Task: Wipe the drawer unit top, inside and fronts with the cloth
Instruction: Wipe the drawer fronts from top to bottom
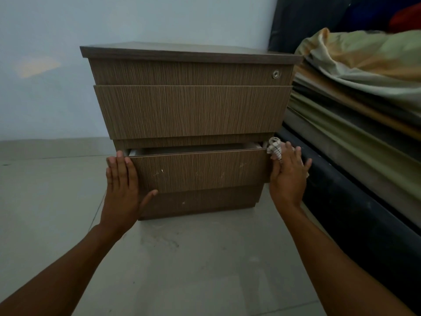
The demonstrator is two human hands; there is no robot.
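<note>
Left hand (121, 179) flat and open, fingers together and pointing up, palm pressed on the left end of the bottom drawer (198, 171), thumb splayed out toward 3 o'clock under the front's lower edge. It grips nothing. Right hand (288, 174) mirrors it at the drawer's right end, fingers loosely spread, and here's the cloth (275, 148): a pale checked rag pinned between that palm and the drawer's corner, a bunch of it poking up at 12 o'clock above the fingertips, a bit more showing at the hand's far side.

The unit (191, 106) stands on the floor (205, 258), against the wall (57, 76), with a bed (353, 99) just beside it at 3 o'clock. The two upper fronts sit closed; the bottom drawer stands out a little, a pale strip of its inside visible along the top edge.

By the look of it, this is the drawer stage: both palms bracing the front, either drawing it out or pushing it home, and which one cannot be told. If the inside is next, the drawer needs to come well out, evenly on both sides so it doesn't jam, then the right hand must take the cloth in.

Both forearms reach in straight from 6 o'clock, wrists level, elbows low.
</note>
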